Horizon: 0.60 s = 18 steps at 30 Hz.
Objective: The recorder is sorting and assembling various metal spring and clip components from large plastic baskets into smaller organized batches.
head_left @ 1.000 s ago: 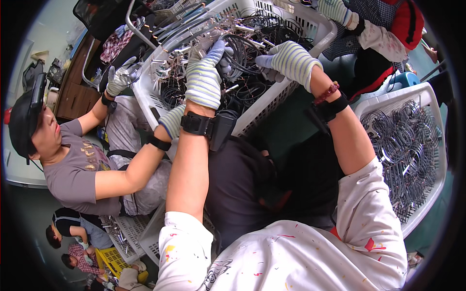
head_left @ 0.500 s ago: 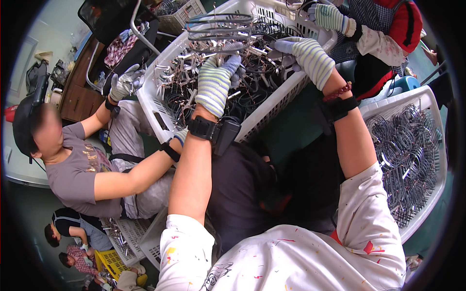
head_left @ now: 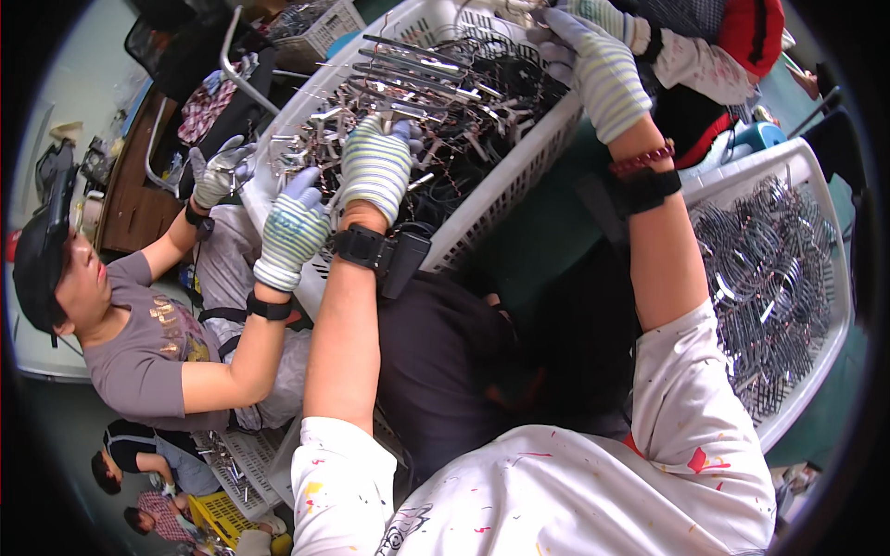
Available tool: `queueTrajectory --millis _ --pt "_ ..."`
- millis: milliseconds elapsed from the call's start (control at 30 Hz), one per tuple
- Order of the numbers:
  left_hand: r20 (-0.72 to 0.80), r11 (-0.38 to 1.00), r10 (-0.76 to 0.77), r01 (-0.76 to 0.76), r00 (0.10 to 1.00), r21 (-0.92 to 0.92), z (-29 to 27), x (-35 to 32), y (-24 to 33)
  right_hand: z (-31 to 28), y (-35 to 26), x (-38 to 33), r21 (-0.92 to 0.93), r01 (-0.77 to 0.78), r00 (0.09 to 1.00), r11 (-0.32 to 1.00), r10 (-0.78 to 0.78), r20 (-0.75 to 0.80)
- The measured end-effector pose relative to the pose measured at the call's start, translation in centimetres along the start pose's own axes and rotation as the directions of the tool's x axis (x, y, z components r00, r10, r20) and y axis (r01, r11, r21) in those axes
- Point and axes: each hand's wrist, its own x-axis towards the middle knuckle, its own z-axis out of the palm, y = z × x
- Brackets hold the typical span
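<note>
**Both gloved hands up in the white basket of metal parts**

Left hand [head_left: 375, 167], in a striped glove, is curled down over the tangle of metal parts [head_left: 436, 88] near the front of the white basket [head_left: 519, 185]. Fingers look bent onto the pile, but I can't tell if it's actually pinching anything. Right hand [head_left: 593, 60] is further back at the far right rim, fingers half curled and touching parts there, grip unclear too.

Room is tight: a co-worker's gloved hand [head_left: 292, 227] sits right beside the left one at the basket's near-left edge, and their other hand [head_left: 221, 171] is just outside the left wall. A second basket [head_left: 816, 185] of metal pieces sits off to the right, well apart from both hands.
</note>
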Motion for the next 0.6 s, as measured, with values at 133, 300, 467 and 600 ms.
queueTrajectory --millis 133,300,467,600 --pt "-0.009 0.828 0.154 -0.124 0.988 0.546 -1.2 1.5 -1.1 0.0 0.1 1.2 -0.094 -0.025 0.999 0.995 0.027 0.018" --pt "0.082 0.559 0.458 -0.358 0.885 0.748 -1.1 0.7 0.1 -0.9 0.8 1.2 -0.247 0.031 0.988 0.968 0.009 0.156" --pt "0.248 0.377 0.532 -0.488 0.810 0.787 -1.2 -0.3 0.9 0.4 0.7 0.3 -0.326 0.042 0.971 0.945 0.038 0.235" --pt "0.266 0.387 0.446 -0.453 0.854 0.803 -1.1 -0.7 1.7 0.5 0.1 -0.2 -0.351 0.014 0.963 0.936 0.082 0.256"
